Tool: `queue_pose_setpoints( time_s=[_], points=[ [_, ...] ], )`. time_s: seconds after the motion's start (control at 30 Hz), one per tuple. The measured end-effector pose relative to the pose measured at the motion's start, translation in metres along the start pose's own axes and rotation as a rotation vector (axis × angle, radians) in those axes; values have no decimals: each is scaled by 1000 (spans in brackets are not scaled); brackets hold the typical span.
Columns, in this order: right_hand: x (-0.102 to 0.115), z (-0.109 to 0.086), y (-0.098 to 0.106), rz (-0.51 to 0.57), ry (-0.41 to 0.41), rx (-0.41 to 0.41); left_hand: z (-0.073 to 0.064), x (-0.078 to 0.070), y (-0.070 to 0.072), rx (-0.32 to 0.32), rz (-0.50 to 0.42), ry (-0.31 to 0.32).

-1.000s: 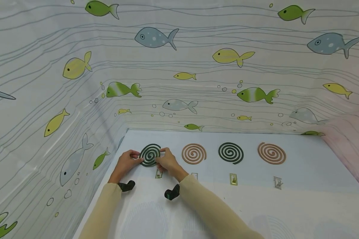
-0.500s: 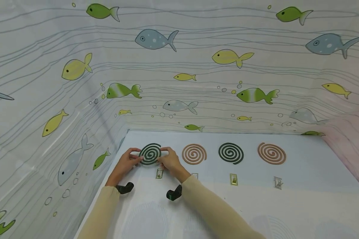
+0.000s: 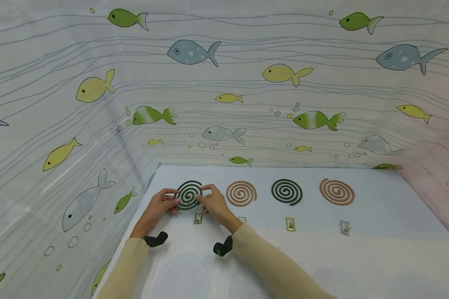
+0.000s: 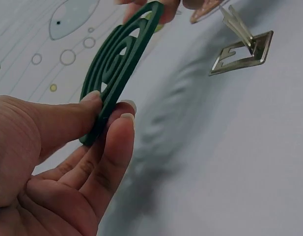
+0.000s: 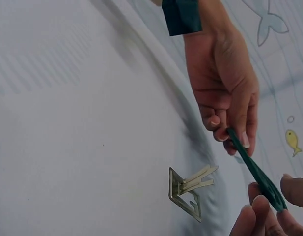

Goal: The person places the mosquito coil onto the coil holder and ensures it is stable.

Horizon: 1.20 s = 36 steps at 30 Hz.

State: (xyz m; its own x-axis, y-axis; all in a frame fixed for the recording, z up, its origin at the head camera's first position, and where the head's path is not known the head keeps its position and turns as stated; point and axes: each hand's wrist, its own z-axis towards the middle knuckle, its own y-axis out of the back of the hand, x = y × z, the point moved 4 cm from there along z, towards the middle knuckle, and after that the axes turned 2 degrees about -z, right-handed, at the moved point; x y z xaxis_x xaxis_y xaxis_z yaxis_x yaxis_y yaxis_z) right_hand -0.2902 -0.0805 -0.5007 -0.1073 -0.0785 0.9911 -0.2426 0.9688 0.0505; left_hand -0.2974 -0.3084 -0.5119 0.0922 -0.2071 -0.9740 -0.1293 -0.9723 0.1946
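Observation:
A dark green mosquito coil (image 3: 188, 195) is held up between both hands at the left of the table. My left hand (image 3: 158, 208) pinches its left edge, thumb in front and fingers behind, as the left wrist view shows. The right hand (image 3: 215, 203) pinches the opposite edge. Seen nearly edge-on, the coil (image 5: 259, 174) stands tilted over the table, and its shadow falls on the cloth in the left wrist view. Just below it lies a small metal coil stand (image 3: 198, 218) with raised prongs (image 4: 239, 29).
To the right lie a brown coil (image 3: 241, 193), another green coil (image 3: 286, 192) and a second brown coil (image 3: 336, 192) in a row. A metal stand (image 3: 290, 224) and others like it sit before them. Fish-printed walls (image 3: 254, 141) border the white table.
Both hands keep their pinch on the green coil, which shifts and tilts only slightly. The head view has moved a little.

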Motion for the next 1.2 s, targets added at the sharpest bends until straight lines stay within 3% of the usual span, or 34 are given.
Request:
queue_pose_setpoints(
  time_s=[0.53,1.2],
  points=[
    [4,-15,11,-82,91,0,-9,-8,-11,50,-5,-33],
    [2,-29,16,-79,87,46,-21,-13,-16,96,16,-44]
  ],
)
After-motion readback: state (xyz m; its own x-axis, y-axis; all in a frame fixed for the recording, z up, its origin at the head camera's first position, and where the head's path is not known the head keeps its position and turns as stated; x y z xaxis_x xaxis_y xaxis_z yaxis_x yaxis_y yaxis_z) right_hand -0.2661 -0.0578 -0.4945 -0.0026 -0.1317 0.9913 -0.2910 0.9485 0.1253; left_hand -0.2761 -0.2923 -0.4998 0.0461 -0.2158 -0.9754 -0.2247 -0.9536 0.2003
